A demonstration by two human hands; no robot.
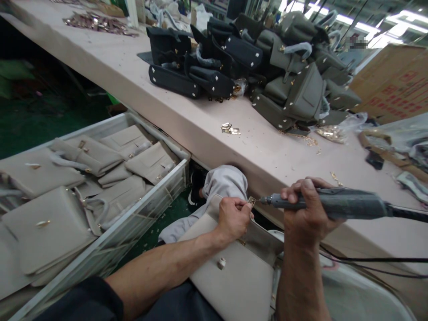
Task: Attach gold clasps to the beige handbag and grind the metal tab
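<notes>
A light beige bag (234, 278) lies open across the person's lap. My left hand (234, 218) is closed at the bag's upper edge, pinching a small gold metal fitting (251, 202) between thumb and fingers. My right hand (307, 207) wraps round a dark grey electric screwdriver (347, 203), held level, with its cable running off to the right. The screwdriver's tip points left and is close to the fitting; whether they touch is too small to tell. A white-wrapped clasp (221, 263) sits on the bag's front.
A white crate (157, 196) of beige bags stands at the left. On the long table (197, 129) are piled black bags (174, 82) and grey-green bags (301, 96), loose gold fittings (230, 129) and a plastic bag of metal parts (334, 133). A cardboard box (391, 84) is at the right.
</notes>
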